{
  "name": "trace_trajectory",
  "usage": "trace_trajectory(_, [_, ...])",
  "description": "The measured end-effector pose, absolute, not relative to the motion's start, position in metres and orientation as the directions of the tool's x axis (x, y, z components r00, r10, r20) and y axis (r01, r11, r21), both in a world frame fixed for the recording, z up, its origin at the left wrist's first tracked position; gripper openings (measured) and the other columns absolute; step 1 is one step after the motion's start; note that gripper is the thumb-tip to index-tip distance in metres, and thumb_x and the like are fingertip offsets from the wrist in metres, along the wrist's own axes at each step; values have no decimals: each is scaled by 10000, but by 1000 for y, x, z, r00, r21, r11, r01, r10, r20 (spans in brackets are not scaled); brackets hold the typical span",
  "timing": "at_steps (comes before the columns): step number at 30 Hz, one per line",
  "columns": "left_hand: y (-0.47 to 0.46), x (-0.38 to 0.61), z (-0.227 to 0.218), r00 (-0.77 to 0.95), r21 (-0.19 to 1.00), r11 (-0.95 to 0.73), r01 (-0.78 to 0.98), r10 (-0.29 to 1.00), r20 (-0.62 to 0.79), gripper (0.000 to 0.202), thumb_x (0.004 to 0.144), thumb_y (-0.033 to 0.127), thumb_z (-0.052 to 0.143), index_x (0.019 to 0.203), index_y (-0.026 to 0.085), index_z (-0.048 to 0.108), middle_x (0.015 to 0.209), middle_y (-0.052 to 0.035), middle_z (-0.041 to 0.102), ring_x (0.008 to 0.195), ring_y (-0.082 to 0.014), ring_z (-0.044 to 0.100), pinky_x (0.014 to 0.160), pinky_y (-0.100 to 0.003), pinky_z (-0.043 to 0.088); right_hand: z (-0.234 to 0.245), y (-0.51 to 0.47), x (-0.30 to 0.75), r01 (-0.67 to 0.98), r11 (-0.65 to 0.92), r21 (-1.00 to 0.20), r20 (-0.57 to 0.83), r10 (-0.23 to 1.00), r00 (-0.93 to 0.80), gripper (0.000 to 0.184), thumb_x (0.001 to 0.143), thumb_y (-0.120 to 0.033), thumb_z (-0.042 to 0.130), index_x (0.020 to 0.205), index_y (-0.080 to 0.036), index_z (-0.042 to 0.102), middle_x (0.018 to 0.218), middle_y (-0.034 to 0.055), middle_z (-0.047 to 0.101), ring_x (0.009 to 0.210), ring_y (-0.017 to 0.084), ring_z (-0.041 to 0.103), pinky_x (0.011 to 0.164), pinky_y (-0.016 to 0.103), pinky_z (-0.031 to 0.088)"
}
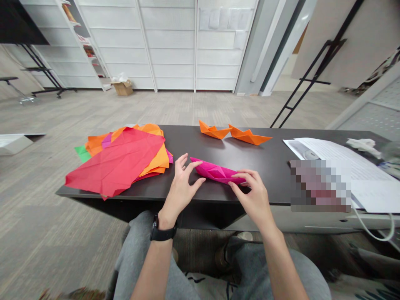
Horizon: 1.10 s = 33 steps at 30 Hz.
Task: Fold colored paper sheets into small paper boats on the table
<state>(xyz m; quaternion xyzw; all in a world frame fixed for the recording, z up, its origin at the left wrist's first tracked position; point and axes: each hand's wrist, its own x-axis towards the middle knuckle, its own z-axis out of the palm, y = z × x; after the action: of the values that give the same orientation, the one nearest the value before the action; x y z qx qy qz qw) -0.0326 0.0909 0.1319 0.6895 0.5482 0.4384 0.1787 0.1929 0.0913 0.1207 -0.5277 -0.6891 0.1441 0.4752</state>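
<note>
A folded magenta paper point(215, 171) lies near the front edge of the dark table point(265, 162). My right hand point(253, 193) pinches its right end between thumb and fingers. At its left end my left hand point(183, 183) hovers with fingers spread, the fingertips touching or almost touching the paper's tip. A black watch sits on my left wrist.
A pile of creased coloured sheets point(121, 160), red on top, covers the table's left end. Two orange paper boats point(234, 132) stand at the far edge. White printed papers point(340, 162) and a crumpled tissue point(362, 144) lie at the right. A black stand point(312, 79) rises behind.
</note>
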Motion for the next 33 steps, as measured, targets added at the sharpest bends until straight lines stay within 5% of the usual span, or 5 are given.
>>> trace_trajectory(10, [95, -38, 126, -56, 768, -317, 557, 908, 415, 484, 850, 275, 693, 1309, 299, 541, 1460, -97, 350, 1421, -296, 396, 1160, -513, 365, 139, 161, 189, 562, 400, -724, 512, 858, 49, 112, 837, -315, 650, 841, -207, 676, 1021, 82, 614, 928, 229, 641, 735, 370, 591])
trace_trajectory(15, [96, -41, 124, -62, 789, -307, 532, 916, 397, 476, 855, 273, 679, 1311, 295, 545, 1455, -100, 352, 1420, -293, 399, 1154, -509, 371, 143, 229, 178, 652, 366, -664, 508, 861, 33, 33, 783, -235, 669, 801, -212, 685, 948, 69, 638, 947, 237, 637, 946, 422, 509])
trace_trajectory(19, [96, -43, 123, -68, 799, -307, 517, 916, 396, 448, 866, 268, 665, 1299, 306, 554, 1445, -86, 365, 1415, -273, 404, 1168, -499, 354, 131, 261, 169, 701, 330, -632, 458, 889, -6, 38, 723, -194, 702, 744, -217, 682, 881, 41, 618, 907, 230, 644, 927, 405, 509])
trace_trajectory(33, [94, -44, 125, -68, 815, -302, 494, 921, 383, 432, 860, 239, 653, 1280, 291, 568, 1425, -82, 404, 1389, -264, 437, 1160, -480, 370, 126, 275, 161, 780, 353, -516, 458, 884, -97, 313, 714, -252, 766, 1016, -223, 688, 1102, 77, 593, 1071, 267, 611, 973, 436, 493])
